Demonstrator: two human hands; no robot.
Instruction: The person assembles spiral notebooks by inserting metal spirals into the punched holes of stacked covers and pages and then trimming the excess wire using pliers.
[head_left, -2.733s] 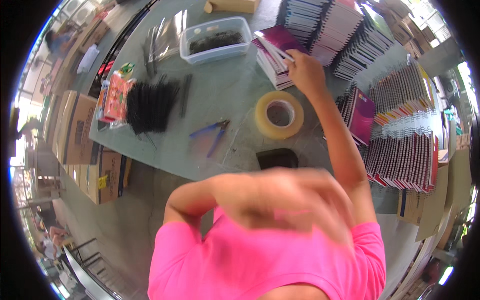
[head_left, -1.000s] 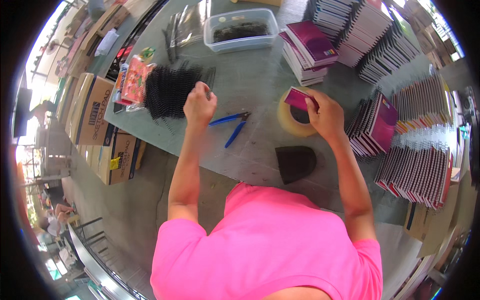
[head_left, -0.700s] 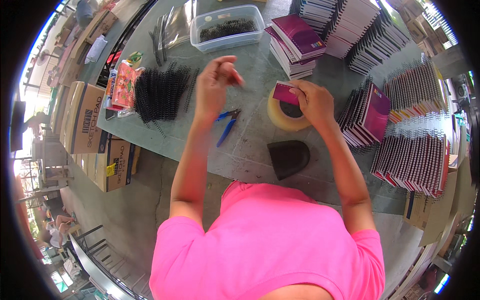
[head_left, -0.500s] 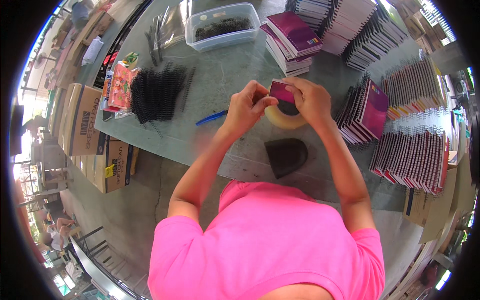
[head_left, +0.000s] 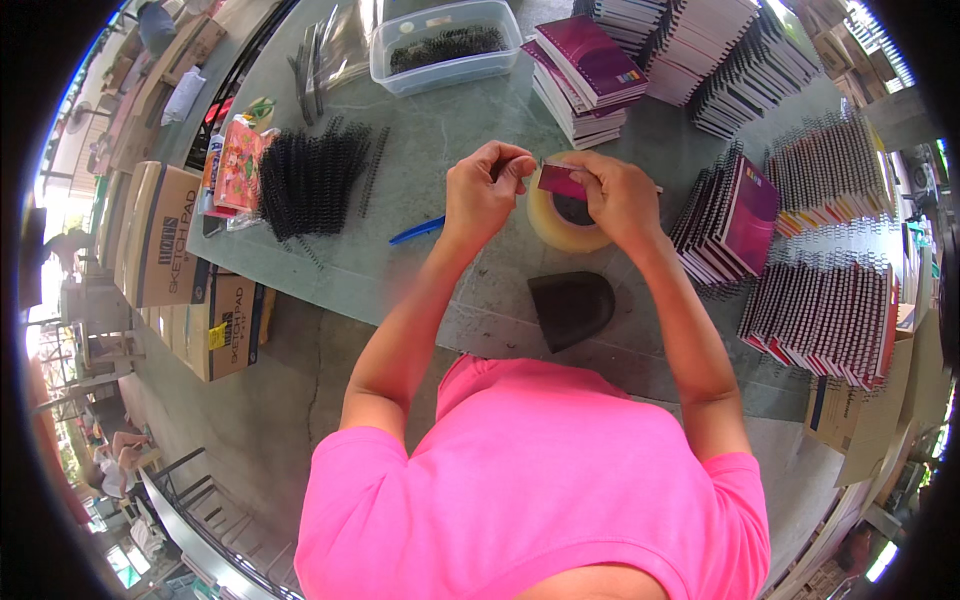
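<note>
My right hand [head_left: 622,195] grips a small purple-covered notebook [head_left: 560,181] between thumb and fingers, above a roll of clear yellowish tape [head_left: 552,222] on the table. Just left of the notebook's edge, my left hand [head_left: 488,190] is closed in a pinch. Whatever its fingertips hold, if anything, is too small to make out. A blue slim tool [head_left: 416,231] lies beside my left wrist. Nearer my body rests a dark block with one rounded end [head_left: 572,311].
Black spiral coils [head_left: 310,180] are heaped at the left, and more fill a clear plastic bin [head_left: 445,75] at the back. Purple notebooks [head_left: 590,65] are stacked behind my hands. Rows of spiral-bound notebooks [head_left: 820,320] crowd the right side. Cardboard boxes [head_left: 160,235] stand beyond the left edge.
My left hand has drawn slightly left and up, away from the notebook's edge. The notebook has tilted a little in my right hand, and more of the tape roll shows.
</note>
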